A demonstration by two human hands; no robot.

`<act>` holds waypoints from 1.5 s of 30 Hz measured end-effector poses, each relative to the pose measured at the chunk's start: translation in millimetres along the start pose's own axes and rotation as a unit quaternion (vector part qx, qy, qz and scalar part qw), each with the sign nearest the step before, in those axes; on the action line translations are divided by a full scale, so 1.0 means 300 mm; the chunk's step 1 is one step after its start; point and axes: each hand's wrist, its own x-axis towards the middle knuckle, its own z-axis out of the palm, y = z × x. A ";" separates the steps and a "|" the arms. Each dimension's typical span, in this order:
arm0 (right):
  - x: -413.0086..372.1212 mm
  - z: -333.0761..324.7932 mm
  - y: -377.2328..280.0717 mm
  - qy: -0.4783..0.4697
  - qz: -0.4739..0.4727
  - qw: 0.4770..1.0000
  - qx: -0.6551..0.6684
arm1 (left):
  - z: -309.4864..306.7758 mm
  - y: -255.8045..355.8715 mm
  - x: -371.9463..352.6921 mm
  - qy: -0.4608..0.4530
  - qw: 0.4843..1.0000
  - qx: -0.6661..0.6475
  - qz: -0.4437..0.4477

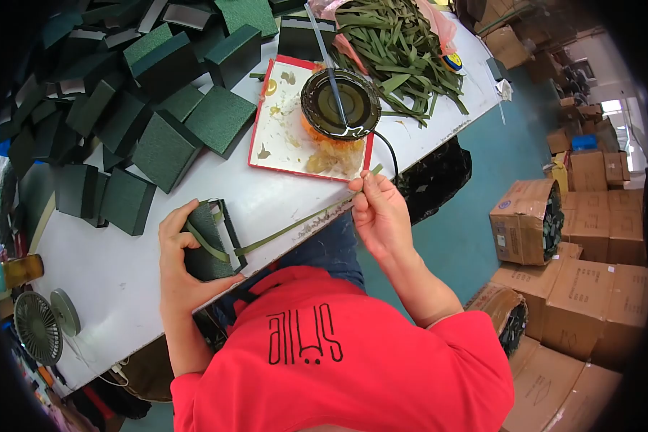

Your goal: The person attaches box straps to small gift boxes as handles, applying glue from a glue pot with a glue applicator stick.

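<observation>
My left hand [175,257] grips a dark green box [207,253] by its sides near the table's front edge. The box is tilted and partly open, with a pale inner edge showing. A narrow green ribbon [284,230] crosses the box and stretches up to the right. My right hand [381,214] pinches the ribbon's far end between thumb and fingertips, just past the table edge. Beyond it, a round black pot [311,97] of dark liquid holds a long stick [334,90]. The pot stands in a red-rimmed white tray [261,144] smeared with yellowish residue.
Many dark green boxes [167,150] are heaped at the back left. A pile of green ribbons [403,50] lies on pink plastic at the back right. A small fan [39,327] stands at the left. Cardboard cartons [583,295] are stacked on the floor at right.
</observation>
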 end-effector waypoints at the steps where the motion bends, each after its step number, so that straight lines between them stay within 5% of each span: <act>1: 0.015 -0.002 -0.002 -0.015 -0.023 0.999 -0.019 | 0.006 0.005 0.007 -0.004 1.000 -0.003 0.002; 12: 0.130 0.035 -0.105 0.004 -0.062 0.971 -0.231 | 0.080 0.076 0.089 -0.052 0.997 -0.020 0.056; 30: 0.125 0.035 -0.102 0.024 -0.030 0.986 -0.163 | 0.086 0.078 0.101 -0.037 0.996 -0.033 0.075; 34: 0.028 0.078 -0.098 -0.038 -0.038 0.971 -0.232 | 0.072 0.064 0.100 -0.041 0.994 -0.069 0.077; 41: -0.041 0.175 -0.060 -0.189 0.141 0.920 -0.314 | 0.053 0.066 0.106 -0.073 0.984 -0.132 0.089; 45: -0.033 0.207 -0.042 -0.224 0.167 0.900 -0.334 | 0.055 0.067 0.105 -0.076 0.982 -0.148 0.093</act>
